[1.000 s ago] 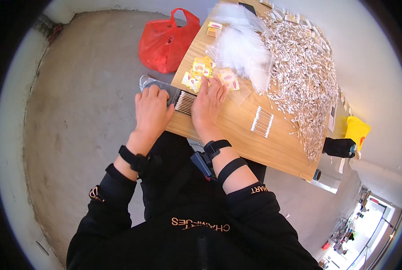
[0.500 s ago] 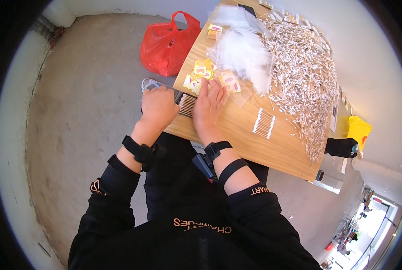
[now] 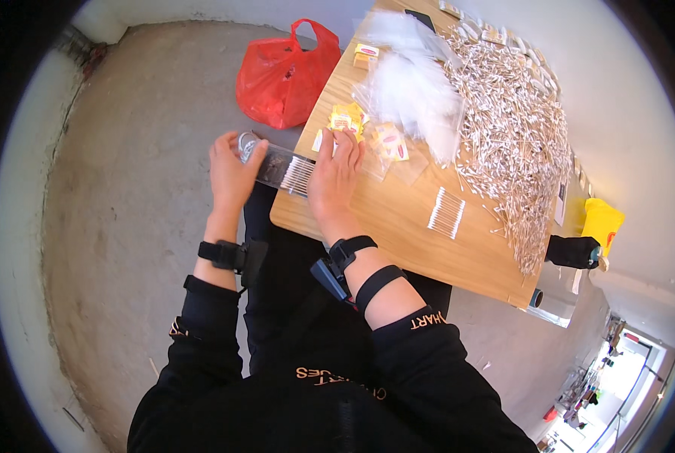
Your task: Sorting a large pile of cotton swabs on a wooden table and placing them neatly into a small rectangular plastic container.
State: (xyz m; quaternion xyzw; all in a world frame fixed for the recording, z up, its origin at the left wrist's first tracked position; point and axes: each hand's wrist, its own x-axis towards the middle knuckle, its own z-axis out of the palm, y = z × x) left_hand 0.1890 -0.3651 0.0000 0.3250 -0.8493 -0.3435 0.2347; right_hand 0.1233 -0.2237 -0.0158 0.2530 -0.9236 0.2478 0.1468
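A narrow clear tray (image 3: 271,167) juts over the table's left edge, with a row of white-tipped cotton swabs (image 3: 298,175) lying side by side at its table end. My left hand (image 3: 232,177) is at the tray's outer end, thumb apart from the fingers, beside a clear round piece (image 3: 248,143). My right hand (image 3: 334,181) lies along the swabs' right side, fingers stretched out. Its fingertips reach the pile of yellow printed cards (image 3: 346,117); whether they press on a card is hidden. Farther right, another neat row of cotton swabs (image 3: 446,213) lies on the table (image 3: 383,219).
Clear plastic bags (image 3: 417,90) and a big heap of loose cotton swabs (image 3: 507,128) cover the table's far and right parts. More cards (image 3: 390,142) lie beside the bags. A red plastic bag (image 3: 288,83) stands on the floor. A yellow bag (image 3: 602,220) is beyond the right edge.
My left hand has moved left from the swabs to the tray's outer end, and its fist has loosened. The swab row and my right hand have shifted slightly left.
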